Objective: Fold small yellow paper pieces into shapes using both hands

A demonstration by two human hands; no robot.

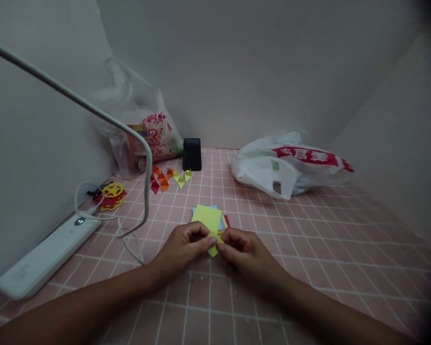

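A small folded piece of yellow paper (pixel 213 250) is pinched between my two hands, close above the table. My left hand (pixel 187 243) grips its left side with thumb and fingers, and my right hand (pixel 244 247) pinches its right edge. Just beyond my fingers lies a stack of coloured paper squares, with a yellow sheet (pixel 207 216) on top. Blue, purple and red edges stick out from under that sheet. Farther back, several small folded paper pieces in red, orange (pixel 163 182) and yellow (pixel 181 179) lie in a group.
A black phone (pixel 192 154) leans near the back wall between a clear plastic bag (pixel 154 129) and a white plastic bag (pixel 287 165). On the left sit a white power bank (pixel 48 256), a cable (pixel 149 182) crossing the view, and yellow and red cut-outs (pixel 112 195). Tile-patterned cloth (pixel 326 282) covers the table.
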